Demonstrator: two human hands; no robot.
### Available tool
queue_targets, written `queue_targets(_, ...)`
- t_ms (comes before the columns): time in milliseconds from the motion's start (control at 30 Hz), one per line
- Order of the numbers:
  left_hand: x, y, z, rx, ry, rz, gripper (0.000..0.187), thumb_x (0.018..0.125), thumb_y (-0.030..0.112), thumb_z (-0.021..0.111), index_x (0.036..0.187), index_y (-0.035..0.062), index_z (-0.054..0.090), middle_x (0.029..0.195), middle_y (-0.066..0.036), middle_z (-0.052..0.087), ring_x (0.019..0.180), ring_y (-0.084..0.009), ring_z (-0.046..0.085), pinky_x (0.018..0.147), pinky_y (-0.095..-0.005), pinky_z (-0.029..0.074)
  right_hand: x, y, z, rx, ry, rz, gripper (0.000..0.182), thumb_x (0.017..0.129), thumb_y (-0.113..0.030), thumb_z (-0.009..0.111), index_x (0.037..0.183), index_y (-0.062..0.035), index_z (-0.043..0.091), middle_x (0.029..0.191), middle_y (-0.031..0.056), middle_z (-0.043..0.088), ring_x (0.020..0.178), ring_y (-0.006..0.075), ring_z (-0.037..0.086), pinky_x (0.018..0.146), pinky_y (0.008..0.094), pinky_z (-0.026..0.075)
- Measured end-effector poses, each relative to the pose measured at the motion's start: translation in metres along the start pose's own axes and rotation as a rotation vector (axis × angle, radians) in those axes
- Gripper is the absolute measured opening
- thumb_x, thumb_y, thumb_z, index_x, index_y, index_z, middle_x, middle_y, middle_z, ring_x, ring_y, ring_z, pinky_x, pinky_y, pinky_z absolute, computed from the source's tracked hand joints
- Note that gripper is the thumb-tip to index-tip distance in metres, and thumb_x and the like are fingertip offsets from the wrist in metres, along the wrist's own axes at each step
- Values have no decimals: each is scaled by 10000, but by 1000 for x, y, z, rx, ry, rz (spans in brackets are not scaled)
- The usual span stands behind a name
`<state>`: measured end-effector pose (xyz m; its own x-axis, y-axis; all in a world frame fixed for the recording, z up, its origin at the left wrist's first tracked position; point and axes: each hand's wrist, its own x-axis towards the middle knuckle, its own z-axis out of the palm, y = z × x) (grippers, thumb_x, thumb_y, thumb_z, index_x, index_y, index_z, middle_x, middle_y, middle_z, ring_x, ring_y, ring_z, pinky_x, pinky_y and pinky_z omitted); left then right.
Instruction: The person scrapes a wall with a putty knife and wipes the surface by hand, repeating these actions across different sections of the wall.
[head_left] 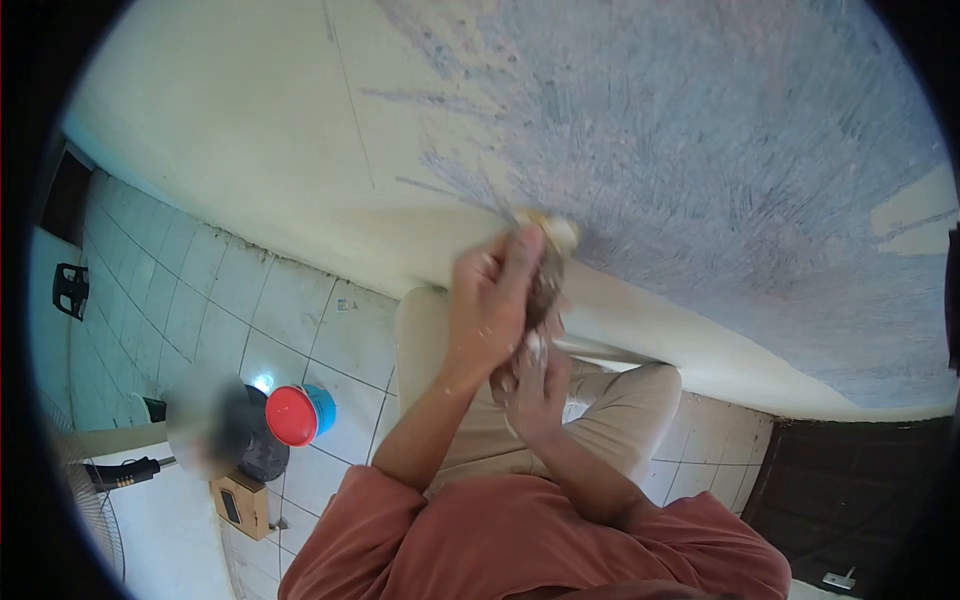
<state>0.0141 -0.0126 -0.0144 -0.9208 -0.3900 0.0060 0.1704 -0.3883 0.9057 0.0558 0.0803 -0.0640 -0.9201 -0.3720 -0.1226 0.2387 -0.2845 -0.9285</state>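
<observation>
My left hand (492, 302) is wrapped round a brown, elongated tool (545, 283), its thumb near the top. The tool's pale yellowish head (555, 232) is at the wall (240, 110), by the edge of a blue-grey and pinkish scratched area (720, 170). Lower down, my right hand (538, 392) has its fingers closed round the tool's lower part. White specks mark both hands. Motion blur hides the tool's exact shape.
A red-lidded blue bucket (292, 415) stands on the tiled floor (290, 310) at the left, beside a dark round object (267, 435) and a cardboard box (240, 506). A fan (85, 500) is at the lower left. A dark door (840, 500) is at the lower right.
</observation>
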Motion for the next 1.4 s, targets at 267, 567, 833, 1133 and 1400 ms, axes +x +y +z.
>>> queue_targets(267, -4, 4, 3, -16, -46, -85, 422, 937, 367, 488, 833, -30, 586, 575, -81, 588, 416, -118, 547, 387, -223, 434, 5, -9, 3, -6, -31, -64, 304, 982, -330, 353, 800, -93, 416, 581, -47, 381, 432, 36, 348, 362, 187, 232)
queue_targets(567, 4, -2, 9, -83, 70, 21, 398, 933, 356, 492, 849, -23, 578, 574, -84, 572, 447, -140, 585, 397, -253, 483, 16, -14, 1, -17, -61, -89, 350, 984, -348, 348, 746, -94, 383, 563, -42, 340, 434, 41, 320, 363, 201, 226)
queue_targets(833, -5, -24, 12, -104, 10, -79, 385, 948, 327, 469, 855, -30, 578, 627, -69, 588, 502, -142, 612, 477, -260, 536, 0, 2, -22, -14, -1, 24, 357, 985, -337, 332, 814, -47, 451, 594, -43, 392, 466, 24, 331, 396, 200, 245)
queue_targets(1133, -7, -15, 16, -5, 12, -62, 393, 949, 334, 465, 843, -27, 577, 583, -70, 579, 465, -127, 589, 429, -237, 506, -4, 6, -26, -45, -28, -19, 363, 983, -349, 323, 789, -65, 439, 549, -35, 390, 446, 32, 340, 386, 200, 249)
queue_targets(1400, -5, -15, 17, -6, 37, -33, 414, 945, 357, 469, 834, -25, 582, 582, -61, 569, 465, -118, 578, 432, -234, 498, 1, -5, -27, -104, -83, -40, 361, 986, -346, 319, 789, -64, 431, 556, -37, 380, 442, 30, 321, 387, 197, 249)
